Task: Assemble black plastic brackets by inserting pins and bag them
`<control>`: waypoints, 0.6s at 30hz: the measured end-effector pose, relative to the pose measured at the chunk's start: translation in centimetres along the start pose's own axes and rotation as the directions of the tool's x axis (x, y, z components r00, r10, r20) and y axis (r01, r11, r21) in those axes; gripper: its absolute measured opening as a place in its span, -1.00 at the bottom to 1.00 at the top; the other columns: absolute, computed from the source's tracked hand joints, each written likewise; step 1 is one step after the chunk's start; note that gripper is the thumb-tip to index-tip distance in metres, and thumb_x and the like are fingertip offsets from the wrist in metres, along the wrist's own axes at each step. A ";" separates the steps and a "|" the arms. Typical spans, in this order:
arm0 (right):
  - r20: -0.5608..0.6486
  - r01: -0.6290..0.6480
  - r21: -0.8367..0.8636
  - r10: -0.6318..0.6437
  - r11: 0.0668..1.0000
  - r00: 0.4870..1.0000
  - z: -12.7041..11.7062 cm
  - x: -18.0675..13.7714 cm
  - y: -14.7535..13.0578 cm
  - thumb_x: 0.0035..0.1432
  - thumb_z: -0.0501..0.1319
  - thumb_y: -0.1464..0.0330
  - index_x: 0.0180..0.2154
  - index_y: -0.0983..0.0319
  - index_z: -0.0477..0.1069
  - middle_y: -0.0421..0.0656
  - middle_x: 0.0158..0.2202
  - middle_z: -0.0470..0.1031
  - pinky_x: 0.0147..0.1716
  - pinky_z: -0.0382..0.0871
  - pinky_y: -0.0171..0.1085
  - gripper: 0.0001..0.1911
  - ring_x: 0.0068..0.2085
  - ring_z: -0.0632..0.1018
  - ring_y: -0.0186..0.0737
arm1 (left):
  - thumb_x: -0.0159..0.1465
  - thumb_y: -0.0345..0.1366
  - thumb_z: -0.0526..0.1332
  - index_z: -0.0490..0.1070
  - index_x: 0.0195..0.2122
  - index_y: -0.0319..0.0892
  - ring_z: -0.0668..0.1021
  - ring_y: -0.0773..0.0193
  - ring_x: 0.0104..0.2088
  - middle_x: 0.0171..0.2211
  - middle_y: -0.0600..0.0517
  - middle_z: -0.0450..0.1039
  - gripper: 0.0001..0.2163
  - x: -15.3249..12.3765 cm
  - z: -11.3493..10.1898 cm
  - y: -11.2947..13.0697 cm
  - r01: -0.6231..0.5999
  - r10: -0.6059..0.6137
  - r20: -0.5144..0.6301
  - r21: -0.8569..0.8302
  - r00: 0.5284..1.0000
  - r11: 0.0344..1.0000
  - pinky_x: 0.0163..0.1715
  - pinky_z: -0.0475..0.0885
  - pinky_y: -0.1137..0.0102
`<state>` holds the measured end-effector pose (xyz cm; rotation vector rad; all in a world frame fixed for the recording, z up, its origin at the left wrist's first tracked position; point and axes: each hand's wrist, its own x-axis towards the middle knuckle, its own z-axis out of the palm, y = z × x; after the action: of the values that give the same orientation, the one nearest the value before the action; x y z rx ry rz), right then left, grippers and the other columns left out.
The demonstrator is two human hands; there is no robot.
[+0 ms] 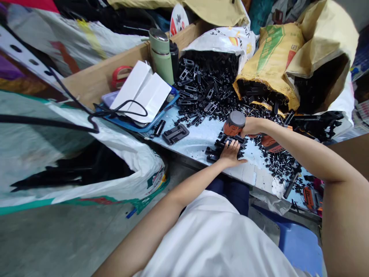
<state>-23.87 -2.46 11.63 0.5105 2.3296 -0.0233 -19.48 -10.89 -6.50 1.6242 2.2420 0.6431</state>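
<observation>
My right hand [253, 127] is closed round the handle of a mallet with an orange body and a grey rubber head [235, 122], held just above the workpiece. My left hand [230, 153] lies with fingers spread flat on a stack of black plastic parts [224, 147] on the light blue table top [198, 138]. A single black plastic part [175, 134] lies on the table to the left of my hands.
A heap of black plastic parts [207, 88] spills from a white sack and a yellow sack [271, 61] at the back. Small black pins [281, 163] lie at right. A green flask [161, 54], white papers in a blue tray [141, 92] and a big white bag [86, 161] stand at left.
</observation>
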 end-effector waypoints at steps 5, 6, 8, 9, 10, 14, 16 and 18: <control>-0.067 0.045 -0.071 -0.050 0.996 0.996 0.3 -1.9 -0.7 -0.19 0.27 0.36 -0.35 0.29 0.49 -0.12 -0.47 0.46 -0.47 0.26 -0.31 -0.74 -0.37 0.47 -0.17 | 0.16 0.24 -0.08 0.09 0.19 -0.32 0.13 -0.05 0.23 0.21 -0.22 0.12 -0.23 -0.3 0.1 0.1 -0.012 0.013 -0.103 0.010 0.995 1.000 0.19 -0.01 0.05; -0.065 0.067 -0.059 -0.071 0.996 0.995 0.4 -2.1 -0.8 -0.20 0.29 0.37 -0.34 0.28 0.49 -0.12 -0.46 0.47 -0.46 0.27 -0.31 -0.73 -0.36 0.47 -0.17 | 0.16 0.24 -0.09 0.10 0.18 -0.31 0.16 -0.06 0.21 0.20 -0.22 0.14 -0.23 -0.4 0.2 0.1 -0.012 0.013 -0.128 0.004 0.992 1.000 0.17 0.03 0.06; -0.050 0.098 -0.016 -0.099 0.995 0.994 0.9 -2.1 -1.1 -0.23 0.31 0.37 -0.33 0.25 0.50 -0.13 -0.46 0.48 -0.42 0.28 -0.32 -0.71 -0.34 0.47 -0.17 | 0.16 0.24 -0.09 0.12 0.17 -0.33 0.23 -0.05 0.17 0.18 -0.24 0.16 -0.23 -0.6 0.3 0.1 -0.003 0.001 -0.154 -0.014 0.988 1.000 0.13 0.12 0.12; -0.040 0.107 0.002 -0.107 0.994 0.993 1.1 -2.0 -1.3 -0.23 0.32 0.38 -0.32 0.25 0.50 -0.15 -0.46 0.48 -0.41 0.28 -0.33 -0.71 -0.33 0.47 -0.18 | 0.15 0.24 -0.07 0.13 0.16 -0.34 0.27 -0.04 0.15 0.17 -0.25 0.18 -0.23 -0.7 0.3 0.2 0.002 -0.006 -0.156 -0.022 0.988 1.000 0.11 0.16 0.16; -0.028 0.114 0.014 -0.114 0.993 0.993 1.4 -1.9 -1.5 -0.23 0.32 0.38 -0.32 0.24 0.50 -0.16 -0.46 0.48 -0.41 0.28 -0.33 -0.71 -0.33 0.47 -0.18 | 0.14 0.25 -0.06 0.14 0.15 -0.34 0.29 -0.03 0.13 0.16 -0.26 0.20 -0.22 -0.7 0.3 0.2 0.009 -0.013 -0.154 -0.029 0.988 1.000 0.09 0.19 0.19; -0.026 0.128 -0.004 -0.128 0.992 0.991 2.2 -2.2 -2.0 -0.19 0.30 0.37 -0.30 0.24 0.49 -0.17 -0.44 0.49 -0.40 0.28 -0.34 -0.71 -0.34 0.48 -0.20 | 0.13 0.25 -0.03 0.14 0.15 -0.31 0.32 0.01 0.11 0.14 -0.23 0.24 -0.23 -0.7 -0.2 0.3 0.032 -0.039 -0.128 -0.053 0.991 0.998 0.05 0.23 0.25; -0.067 0.114 -0.049 -0.117 0.992 0.991 2.3 -2.9 -2.1 -0.18 0.29 0.34 -0.29 0.24 0.50 -0.15 -0.42 0.50 -0.38 0.28 -0.34 -0.71 -0.31 0.49 -0.18 | 0.15 0.24 -0.04 0.13 0.15 -0.25 0.32 0.04 0.11 0.13 -0.18 0.25 -0.27 -0.7 -0.6 0.3 0.025 -0.034 -0.109 -0.079 0.993 0.997 0.04 0.24 0.27; -0.091 0.101 -0.086 -0.109 0.991 0.990 2.1 -3.6 -2.3 -0.18 0.29 0.33 -0.31 0.24 0.51 -0.12 -0.40 0.51 -0.38 0.28 -0.34 -0.71 -0.28 0.50 -0.14 | 0.16 0.22 -0.03 0.12 0.16 -0.20 0.33 0.05 0.11 0.12 -0.14 0.27 -0.31 -0.7 -0.9 0.2 0.012 -0.021 -0.084 -0.103 0.996 0.995 0.05 0.24 0.27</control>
<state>-20.97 -6.16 12.19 0.3547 2.4375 0.0469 -19.50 -11.69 -5.66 1.5544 2.2386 0.8233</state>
